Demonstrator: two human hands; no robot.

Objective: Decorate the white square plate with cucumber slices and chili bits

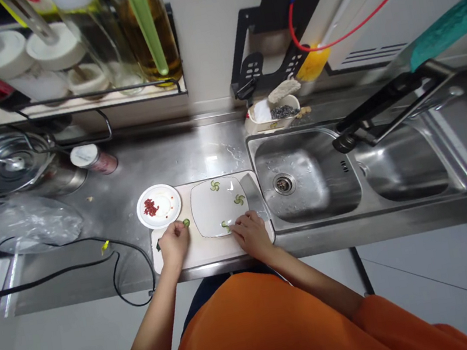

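Now, left grip [175, 244] tight on green slice [186, 222], right grip [253, 237] over plate [210, 208], closure unclear.

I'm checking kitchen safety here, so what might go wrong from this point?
The right hand is close to the broad blade on the cutting board and might get nicked. That hand could also nudge the green pieces beside it on the square plate. The round plate seems to overlap the board's corner, so a bump might tip it.

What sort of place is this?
Most likely a kitchen: it has a double steel sink, a rack of jars and bottles, and a cutting board carrying a plate with green slices.
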